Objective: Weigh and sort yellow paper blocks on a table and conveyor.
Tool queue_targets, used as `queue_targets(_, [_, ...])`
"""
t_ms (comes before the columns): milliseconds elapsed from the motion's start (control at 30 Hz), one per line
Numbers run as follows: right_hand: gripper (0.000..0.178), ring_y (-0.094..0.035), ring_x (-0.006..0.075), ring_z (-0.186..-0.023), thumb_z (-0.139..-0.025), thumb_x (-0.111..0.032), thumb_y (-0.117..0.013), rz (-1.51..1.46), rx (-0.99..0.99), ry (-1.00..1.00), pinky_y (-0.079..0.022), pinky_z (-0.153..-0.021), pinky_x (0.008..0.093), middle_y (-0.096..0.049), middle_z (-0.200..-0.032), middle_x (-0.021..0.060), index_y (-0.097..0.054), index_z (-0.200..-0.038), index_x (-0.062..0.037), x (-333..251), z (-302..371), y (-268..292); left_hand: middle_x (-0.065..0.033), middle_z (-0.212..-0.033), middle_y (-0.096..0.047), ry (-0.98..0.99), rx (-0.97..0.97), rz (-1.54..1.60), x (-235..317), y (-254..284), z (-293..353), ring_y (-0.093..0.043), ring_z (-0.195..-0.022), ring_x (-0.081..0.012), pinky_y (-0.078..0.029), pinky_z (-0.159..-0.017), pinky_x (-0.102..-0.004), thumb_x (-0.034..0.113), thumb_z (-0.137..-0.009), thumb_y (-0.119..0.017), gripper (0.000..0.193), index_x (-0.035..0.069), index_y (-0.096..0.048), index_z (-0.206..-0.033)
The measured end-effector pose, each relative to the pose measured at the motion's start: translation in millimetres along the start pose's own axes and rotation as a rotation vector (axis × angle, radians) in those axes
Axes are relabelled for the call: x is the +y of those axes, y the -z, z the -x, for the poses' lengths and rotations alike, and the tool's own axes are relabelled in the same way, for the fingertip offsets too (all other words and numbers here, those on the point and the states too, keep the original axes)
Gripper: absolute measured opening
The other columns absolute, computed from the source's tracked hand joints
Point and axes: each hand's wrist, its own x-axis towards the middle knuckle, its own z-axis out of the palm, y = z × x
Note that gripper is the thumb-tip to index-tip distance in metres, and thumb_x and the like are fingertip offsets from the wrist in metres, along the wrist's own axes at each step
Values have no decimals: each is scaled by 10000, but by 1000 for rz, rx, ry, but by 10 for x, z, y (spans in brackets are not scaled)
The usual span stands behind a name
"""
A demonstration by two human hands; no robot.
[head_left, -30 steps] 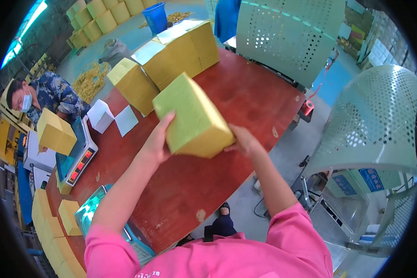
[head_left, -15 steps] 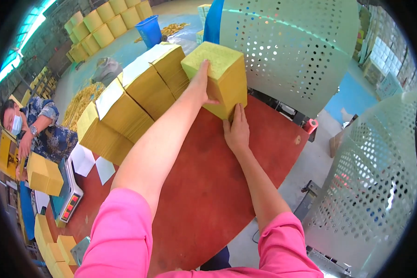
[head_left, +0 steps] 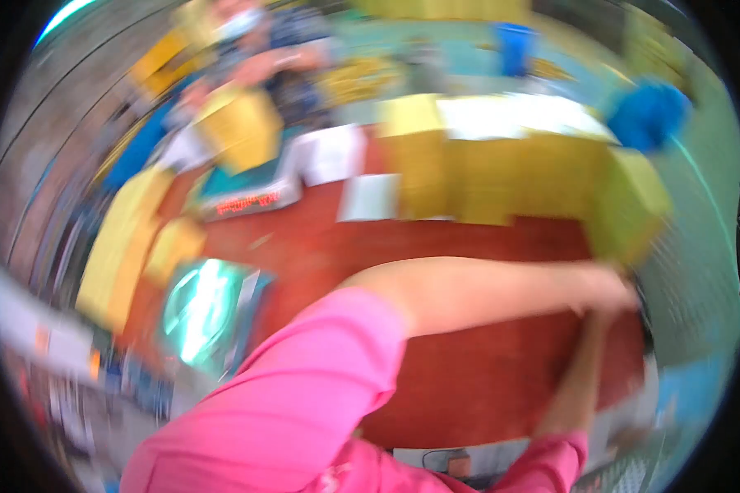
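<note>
Left grip (head_left: pixel 607 287): mine, blurred, low by the near foot of a yellow-green block; holding or free, I cannot tell. Right grip (head_left: pixel 603 312): mine, overlapped by the left, its state likewise unreadable.

Item: yellow-green block (head_left: pixel 629 205), one, upright, at the right end of a row of yellow blocks (head_left: pixel 481 181), by the perforated panel (head_left: pixel 699 255). Row: white sheets (head_left: pixel 543 115) over its middle; tops at both ends bare.

Worktop (head_left: pixel 469 370): red. Upon it, left of the row: a white sheet (head_left: pixel 368 197), a white block (head_left: pixel 330 154), a scale (head_left: pixel 247 201) with red display, bearing a yellow box-shaped block (head_left: pixel 240 130) beside a co-worker's hand (head_left: pixel 259 67).

Progress, in my judgement: the yellow-green block is set down in line; its top has no sheet, and the scale's block stands outside the row.

Changed from half a second ago: my left grip lay on the block's top, my right against its lower side; now both bunch below it. My view has swung, too.
</note>
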Motion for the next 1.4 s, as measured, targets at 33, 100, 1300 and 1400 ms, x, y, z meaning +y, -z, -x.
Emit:
queue_targets(33, [199,-665,211,-935,-888,-90,-574,-30,119,212,-530,-843,362,-687,-1027,115,-633,-1069,-30,341,231,-187,-178,-1032,-694,-74,-47,-99,129,164,558,-643,-934,-269,-524,-835,-430,344,-794,-659,453,-7,-666,-1081])
queue_targets(100, [190,-666,228,-930,-917,-116,-556,-129,405,468,-535,-834,362,-689,-1019,121,-654,-1055,-31,1474,-247,-381,-240,-1124,-666,-277,-186,-338,319,164,1276,-624,-1054,-384,-498,-905,-451,395,-764,-671,567,-19,-634,-1150])
queue_targets(1300, [396,-521,353,-1254,-895,-122,-584,-607,-16,2409,-407,-1054,480,-579,-1313,181,-563,-1268,10,-3087,12362,-2518,-177,-1420,-511,765,1481,-1298,-4001,2011,13052,-455,-1348,-297,-308,-1151,-484,278,-936,-553,483,-42,-553,-1298])
queue_targets(1400, [393,-511,332,-1271,-885,-136,-586,-689,-57,2396,-378,-1077,472,-582,-1313,167,-574,-1253,3,-2972,12368,-2572,-201,-1423,-500,755,1448,-1294,-4006,1951,13110,-458,-1343,-304,-311,-1155,-462,254,-931,-551,495,-64,-536,-1310])
